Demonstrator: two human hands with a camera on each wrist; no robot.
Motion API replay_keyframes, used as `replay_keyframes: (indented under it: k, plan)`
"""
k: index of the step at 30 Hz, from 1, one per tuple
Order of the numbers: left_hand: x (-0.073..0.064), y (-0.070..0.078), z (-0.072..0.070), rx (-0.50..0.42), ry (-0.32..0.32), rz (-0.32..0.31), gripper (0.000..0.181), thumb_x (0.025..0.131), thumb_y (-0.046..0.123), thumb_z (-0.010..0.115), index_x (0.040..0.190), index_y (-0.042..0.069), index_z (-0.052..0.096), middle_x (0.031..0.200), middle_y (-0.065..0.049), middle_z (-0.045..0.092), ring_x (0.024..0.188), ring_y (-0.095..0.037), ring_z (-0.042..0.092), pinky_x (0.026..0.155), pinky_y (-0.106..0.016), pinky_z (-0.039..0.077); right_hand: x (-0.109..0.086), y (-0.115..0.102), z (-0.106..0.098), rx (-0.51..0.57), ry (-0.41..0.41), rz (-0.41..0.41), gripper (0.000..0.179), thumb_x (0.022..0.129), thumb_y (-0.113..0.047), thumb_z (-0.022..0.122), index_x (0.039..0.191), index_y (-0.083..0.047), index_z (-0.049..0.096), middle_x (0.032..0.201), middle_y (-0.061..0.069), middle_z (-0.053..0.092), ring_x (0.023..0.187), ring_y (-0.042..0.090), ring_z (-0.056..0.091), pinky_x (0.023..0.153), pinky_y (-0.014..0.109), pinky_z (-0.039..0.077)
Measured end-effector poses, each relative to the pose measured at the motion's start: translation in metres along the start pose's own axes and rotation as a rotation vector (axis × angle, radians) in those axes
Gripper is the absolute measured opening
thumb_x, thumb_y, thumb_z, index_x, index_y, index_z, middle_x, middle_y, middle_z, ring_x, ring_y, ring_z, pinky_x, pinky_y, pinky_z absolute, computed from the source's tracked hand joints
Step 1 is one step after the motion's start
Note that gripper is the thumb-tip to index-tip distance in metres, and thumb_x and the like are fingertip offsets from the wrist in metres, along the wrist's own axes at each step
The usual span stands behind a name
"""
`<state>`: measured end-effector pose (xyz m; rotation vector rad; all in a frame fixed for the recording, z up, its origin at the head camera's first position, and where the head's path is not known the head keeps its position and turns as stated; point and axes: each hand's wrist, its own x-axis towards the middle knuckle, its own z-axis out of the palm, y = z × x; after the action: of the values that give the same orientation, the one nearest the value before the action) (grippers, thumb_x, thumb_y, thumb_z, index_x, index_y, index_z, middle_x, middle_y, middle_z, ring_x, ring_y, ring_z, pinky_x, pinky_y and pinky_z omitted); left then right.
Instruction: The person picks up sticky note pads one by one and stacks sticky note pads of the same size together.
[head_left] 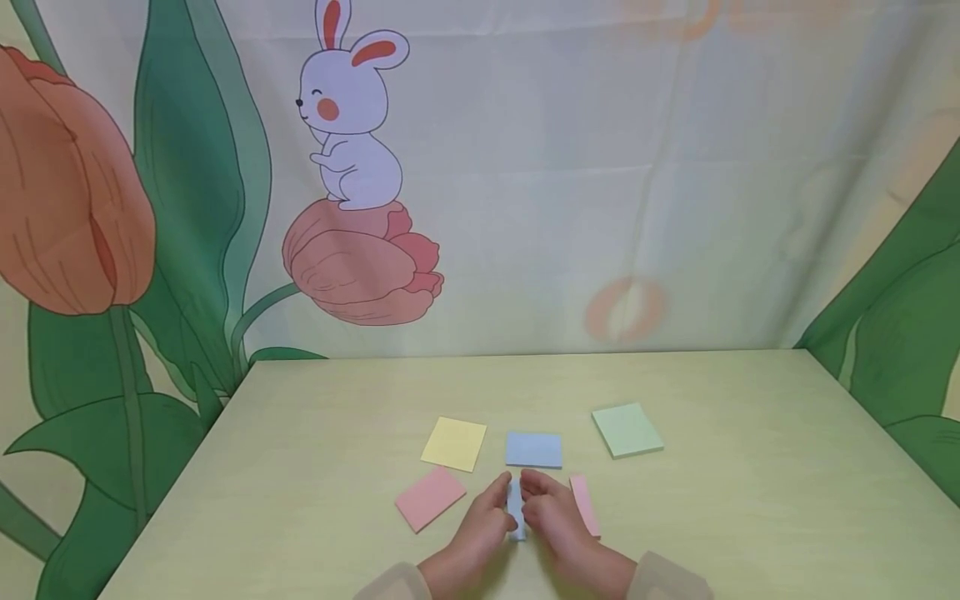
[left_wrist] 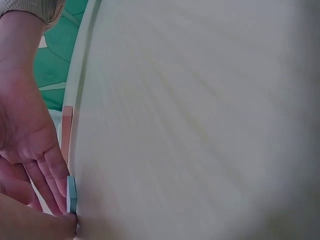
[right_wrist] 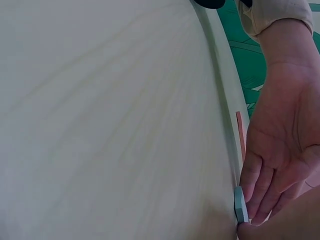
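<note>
A narrow light-blue sticky-note pad (head_left: 515,510) lies on the table between the two hands in the head view. My left hand (head_left: 483,518) touches its left side, fingers pointing away from me and fairly straight. Along its right side lies my right hand (head_left: 558,512), the fingers extended beside the strip. Both wrist views show the blue pad (left_wrist: 72,195) low against the table at the fingertips. Just beyond the fingertips is a wider blue pad (head_left: 534,450). A narrow pink pad (head_left: 585,506) sits right beside the right hand, partly hidden by it.
Left of the hands lie a pink pad (head_left: 431,500) and a yellow square pad (head_left: 453,444). A pale green square pad (head_left: 627,431) is farther right. Behind the pale table (head_left: 300,467) hangs a printed cloth (head_left: 525,208) with a rabbit and tulips.
</note>
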<state>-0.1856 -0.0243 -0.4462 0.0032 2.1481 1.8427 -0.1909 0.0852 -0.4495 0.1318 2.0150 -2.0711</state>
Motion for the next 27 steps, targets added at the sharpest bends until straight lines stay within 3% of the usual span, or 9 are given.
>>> replay_keyframes:
  k: [8,15,27]
  plan:
    - [-0.006,0.007,0.003,0.102,0.018,0.019,0.068,0.067,-0.006,0.046,0.133,-0.008,0.029,0.138,-0.027,0.029,0.128,-0.041,0.023,0.104,-0.053,0.019,-0.004,-0.005,-0.008,-0.173,0.040,-0.034,0.044,0.080,-0.009,0.047,0.121,0.007,0.046,0.122,0.023,0.049,0.103,0.023,0.051,0.076,0.036,0.048]
    - [-0.018,0.013,0.010,0.172,0.005,0.093,0.067,0.068,0.000,0.049,0.133,-0.003,0.033,0.138,-0.023,0.033,0.128,-0.042,0.024,0.101,-0.058,0.020,-0.009,-0.011,-0.016,-0.370,0.040,-0.169,0.036,0.082,-0.018,0.055,0.110,0.004,0.057,0.104,0.016,0.061,0.076,0.014,0.057,0.054,0.025,0.046]
    - [-0.023,0.015,0.021,0.102,-0.092,0.131,0.066,0.069,-0.001,0.046,0.132,-0.008,0.031,0.132,-0.026,0.040,0.125,-0.038,0.034,0.101,-0.055,0.024,-0.011,-0.016,-0.032,-0.817,0.034,-0.420,0.026,0.080,-0.017,0.057,0.101,-0.001,0.062,0.086,0.004,0.064,0.062,0.006,0.049,0.055,0.017,0.040]
